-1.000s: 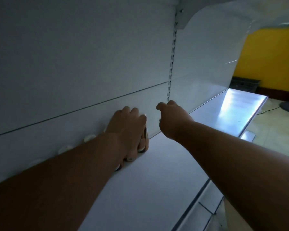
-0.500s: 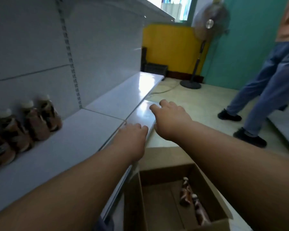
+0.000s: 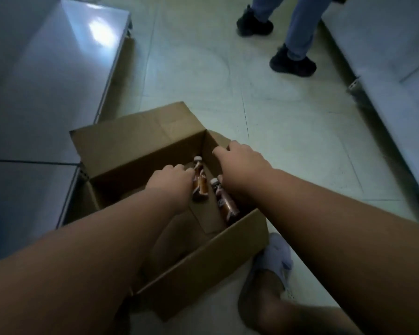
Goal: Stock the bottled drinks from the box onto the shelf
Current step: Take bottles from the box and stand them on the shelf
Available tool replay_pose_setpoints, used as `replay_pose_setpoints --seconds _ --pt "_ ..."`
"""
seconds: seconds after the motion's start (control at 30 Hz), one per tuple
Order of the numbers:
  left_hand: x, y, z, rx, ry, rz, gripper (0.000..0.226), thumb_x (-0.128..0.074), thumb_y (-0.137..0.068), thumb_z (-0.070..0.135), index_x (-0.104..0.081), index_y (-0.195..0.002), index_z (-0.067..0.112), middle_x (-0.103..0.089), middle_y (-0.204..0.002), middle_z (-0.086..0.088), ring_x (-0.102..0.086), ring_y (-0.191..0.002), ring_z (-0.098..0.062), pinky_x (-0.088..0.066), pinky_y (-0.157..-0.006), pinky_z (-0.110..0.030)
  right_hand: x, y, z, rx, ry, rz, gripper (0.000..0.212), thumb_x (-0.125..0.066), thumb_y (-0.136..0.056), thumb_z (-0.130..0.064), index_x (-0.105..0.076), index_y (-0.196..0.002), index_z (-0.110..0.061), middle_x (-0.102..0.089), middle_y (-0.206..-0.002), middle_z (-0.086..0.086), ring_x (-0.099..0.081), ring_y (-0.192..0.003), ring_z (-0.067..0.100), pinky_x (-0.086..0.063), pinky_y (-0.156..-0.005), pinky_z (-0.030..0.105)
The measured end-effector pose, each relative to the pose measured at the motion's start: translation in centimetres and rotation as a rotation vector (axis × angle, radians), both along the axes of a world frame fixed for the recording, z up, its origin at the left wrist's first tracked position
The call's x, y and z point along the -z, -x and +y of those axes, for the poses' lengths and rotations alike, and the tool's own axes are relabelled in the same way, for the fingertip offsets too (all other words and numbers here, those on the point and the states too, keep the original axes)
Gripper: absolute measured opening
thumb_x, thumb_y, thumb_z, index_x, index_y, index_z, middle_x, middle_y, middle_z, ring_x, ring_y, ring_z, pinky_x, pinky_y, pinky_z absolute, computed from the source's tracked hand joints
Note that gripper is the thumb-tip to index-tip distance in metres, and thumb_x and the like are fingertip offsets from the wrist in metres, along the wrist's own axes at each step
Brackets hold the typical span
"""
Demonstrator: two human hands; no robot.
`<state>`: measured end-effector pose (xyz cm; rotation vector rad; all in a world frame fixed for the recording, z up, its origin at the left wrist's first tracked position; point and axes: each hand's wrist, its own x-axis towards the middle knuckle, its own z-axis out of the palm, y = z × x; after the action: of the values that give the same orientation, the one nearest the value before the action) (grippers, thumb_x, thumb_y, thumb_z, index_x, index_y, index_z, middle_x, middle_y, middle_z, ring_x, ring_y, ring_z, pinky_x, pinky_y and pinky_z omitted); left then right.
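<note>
An open cardboard box [image 3: 140, 139] stands on the floor beside the white shelf [image 3: 34, 88]. Two brown drink bottles with pale caps lie inside it: one [image 3: 200, 182] toward the far wall, the other [image 3: 225, 204] nearer the right wall. My left hand [image 3: 172, 182] reaches down into the box and its fingertips touch the first bottle. My right hand [image 3: 240, 163] hovers over the box's right side, just above the second bottle, fingers curled downward and holding nothing.
My foot in a pale sandal [image 3: 269, 269] stands right of the box. Another person's legs and dark shoes [image 3: 292, 62] are on the floor ahead. A second white shelf unit [image 3: 392, 56] runs along the right.
My view swung from the shelf down to the box. Both hands left the shelf, where bottles stand, and dropped into the box toward the two remaining bottles.
</note>
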<state>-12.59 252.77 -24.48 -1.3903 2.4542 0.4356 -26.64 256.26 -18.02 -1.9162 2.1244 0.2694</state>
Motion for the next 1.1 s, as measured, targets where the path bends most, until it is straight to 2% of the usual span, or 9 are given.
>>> replay_pose_setpoints --seconds 0.2,0.37,0.43,0.57,0.67,0.77,0.9,1.0,1.1 --pt "10.6 4.0 -7.2 -0.091 -0.193 -0.041 0.048 -0.068 -0.082 0.025 -0.049 -0.126 0.022 -0.058 -0.115 -0.007 -0.057 -0.101 -0.027 -0.052 -0.083 -0.042 10.5 3.0 -4.4 0.048 -0.172 -0.117 0.052 -0.063 -0.088 -0.027 -0.043 -0.136 -0.025 -0.048 -0.126 0.008 -0.049 -0.113 0.027 -0.044 -0.089 0.038" --pt "16.5 7.9 -12.0 -0.503 -0.339 0.149 0.043 -0.054 -0.093 0.039 -0.045 -0.129 0.018 -0.058 -0.112 -0.008 -0.056 -0.091 -0.027 -0.045 -0.067 -0.041 16.6 4.3 -6.6 0.082 -0.294 -0.183 0.050 -0.060 -0.091 -0.021 -0.041 -0.137 -0.022 -0.046 -0.127 0.009 -0.053 -0.110 0.028 -0.048 -0.092 0.041" --pt "18.0 9.3 -12.7 -0.660 -0.367 0.187 0.051 -0.056 -0.091 0.042 -0.041 -0.134 0.019 -0.056 -0.118 -0.010 -0.057 -0.098 -0.031 -0.039 -0.066 -0.039 18.5 4.4 -6.8 0.120 -0.360 -0.199 0.047 -0.055 -0.092 -0.016 -0.041 -0.138 -0.020 -0.044 -0.127 0.011 -0.053 -0.109 0.030 -0.048 -0.092 0.043" --pt "20.0 10.8 -12.4 -0.758 -0.412 0.240 0.060 -0.065 -0.087 0.035 -0.038 -0.137 0.018 -0.055 -0.128 -0.012 -0.055 -0.115 -0.034 -0.041 -0.075 -0.041 21.2 4.5 -6.9 0.192 -0.401 -0.173 0.045 -0.046 -0.095 -0.013 -0.039 -0.139 -0.015 -0.043 -0.133 0.015 -0.049 -0.117 0.035 -0.043 -0.095 0.044" --pt "19.4 9.2 -12.1 -0.715 -0.436 0.228 0.075 -0.074 -0.079 0.036 -0.034 -0.140 0.017 -0.054 -0.130 -0.012 -0.055 -0.117 -0.035 -0.046 -0.085 -0.043 22.5 4.0 -7.5 0.202 -0.457 -0.131 0.045 -0.038 -0.098 -0.013 -0.033 -0.143 -0.013 -0.044 -0.136 0.019 -0.048 -0.121 0.037 -0.042 -0.094 0.045" --pt "17.6 6.6 -10.5 -0.608 -0.394 0.232 0.084 -0.077 -0.075 0.037 -0.028 -0.142 0.023 -0.055 -0.128 -0.010 -0.057 -0.113 -0.033 -0.048 -0.079 -0.040 24.1 3.0 -9.1 0.169 -0.481 -0.049 0.048 -0.027 -0.101 -0.014 -0.026 -0.149 -0.015 -0.040 -0.143 0.020 -0.044 -0.127 0.037 -0.042 -0.095 0.046" --pt "15.7 2.0 -7.5 -0.458 -0.280 0.220 0.077 -0.078 -0.073 0.034 -0.033 -0.136 0.032 -0.061 -0.118 -0.006 -0.061 -0.105 -0.030 -0.053 -0.074 -0.040 26.7 1.8 -10.0 0.184 -0.445 0.086 0.045 -0.024 -0.105 -0.025 -0.032 -0.147 -0.012 -0.032 -0.151 0.016 -0.035 -0.137 0.031 -0.038 -0.101 0.041" --pt "14.7 -0.3 -6.3 -0.433 -0.254 0.161 0.059 -0.076 -0.075 0.038 -0.041 -0.122 0.029 -0.063 -0.107 -0.001 -0.062 -0.094 -0.025 -0.055 -0.069 -0.039 27.2 1.2 -9.4 0.187 -0.553 0.107 0.050 -0.023 -0.103 -0.028 -0.016 -0.153 -0.027 -0.020 -0.155 0.017 -0.028 -0.138 0.036 -0.039 -0.098 0.048" --pt "14.2 -1.2 -5.7 -0.393 -0.261 0.078 0.059 -0.075 -0.077 0.039 -0.042 -0.125 0.029 -0.062 -0.105 0.000 -0.059 -0.086 -0.019 -0.052 -0.060 -0.033 26.9 1.1 -8.9 0.150 -0.617 0.083 0.058 -0.028 -0.100 -0.016 -0.009 -0.154 -0.025 -0.024 -0.154 0.018 -0.032 -0.136 0.040 -0.041 -0.095 0.053"
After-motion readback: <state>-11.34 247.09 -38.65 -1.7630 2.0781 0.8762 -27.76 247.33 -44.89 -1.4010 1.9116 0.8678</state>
